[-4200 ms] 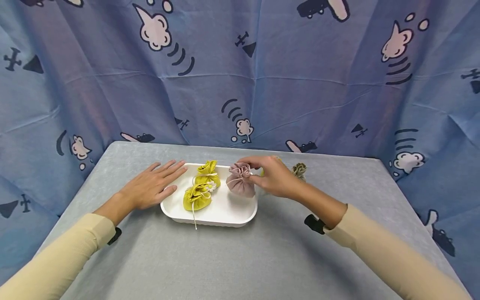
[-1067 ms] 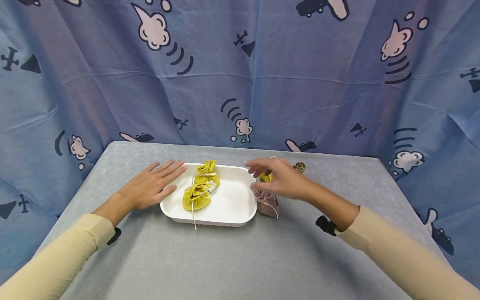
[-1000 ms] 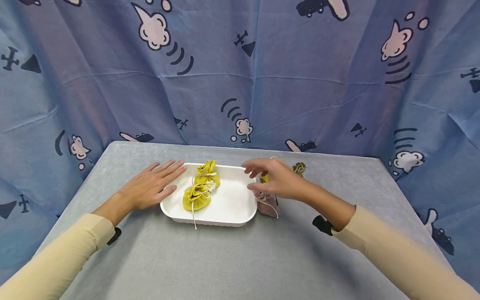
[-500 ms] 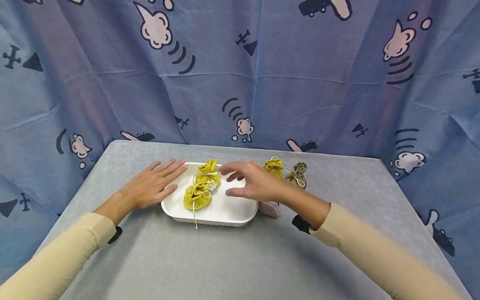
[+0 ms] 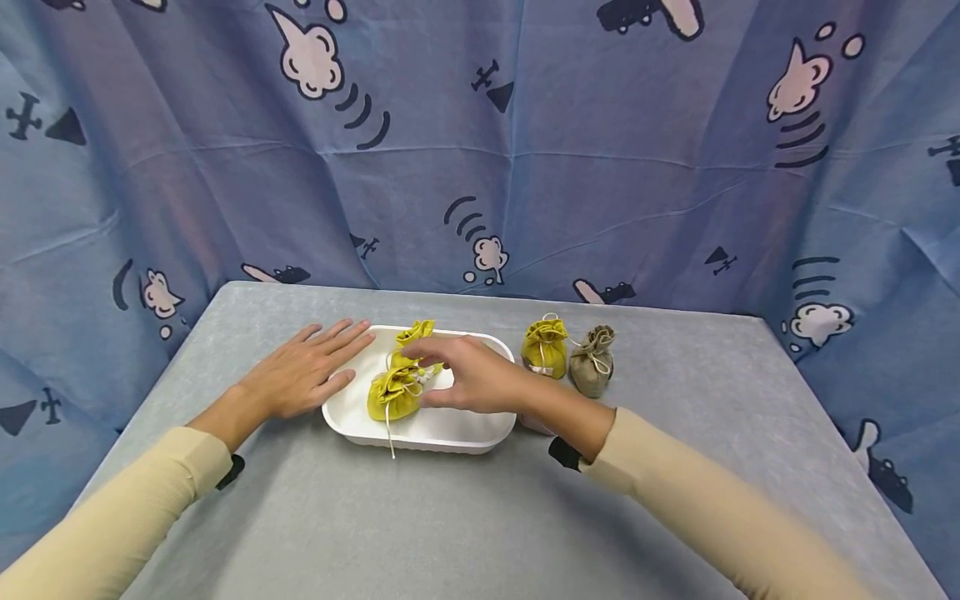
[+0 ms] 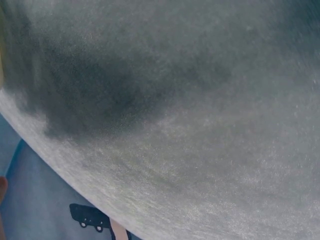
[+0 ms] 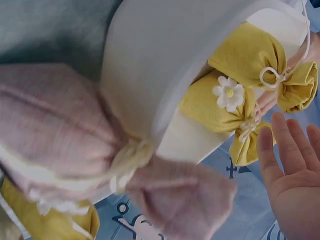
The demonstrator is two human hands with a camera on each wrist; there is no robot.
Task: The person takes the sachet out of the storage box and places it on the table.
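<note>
Two yellow drawstring pouches, the near one (image 5: 392, 400) and the far one (image 5: 412, 332), lie in a white tray (image 5: 461, 429). A white flower (image 7: 229, 94) decorates the far one. My right hand (image 5: 480, 375) is over the tray beside these pouches, fingers loosely bent and apart from the thumb, holding nothing. It partly covers the far pouch in the head view. My left hand (image 5: 303, 379) rests with spread fingers at the tray's left rim. A pink pouch (image 7: 55, 120) lies just outside the tray's right end, mostly hidden by my right forearm in the head view.
Behind the right forearm, another yellow pouch (image 5: 544, 350) and a grey-brown pouch (image 5: 592, 371) stand on the grey tabletop (image 5: 360, 533). A blue patterned curtain (image 5: 420, 200) hangs around the table's back and sides. The left wrist view shows mostly tabletop.
The right hand set the pink pouch down from over the tray to the table on its right and let go. It then moved left to the yellow pouches. The left hand stayed put.
</note>
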